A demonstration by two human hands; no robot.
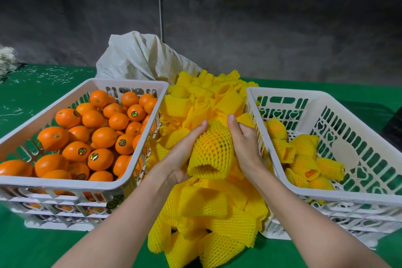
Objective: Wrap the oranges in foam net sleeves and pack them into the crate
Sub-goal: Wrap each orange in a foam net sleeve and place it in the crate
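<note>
Between my two hands is an orange inside a yellow foam net sleeve (212, 150), held above the pile of loose yellow sleeves (208, 209). My left hand (185, 152) grips its left side and my right hand (244, 143) grips its right side. The orange shows through the mesh. A white crate (65, 183) on the left is full of bare oranges (100, 137), many with stickers. On the right, a white crate (326, 197) holds several wrapped oranges (304, 159) along its left side.
A white woven sack (141, 56) lies behind the sleeve pile. The crates stand on a green table cover (32, 93) strewn with pale shreds at the far left. A dark wall rises behind, with a thin cord (159, 2) hanging down it.
</note>
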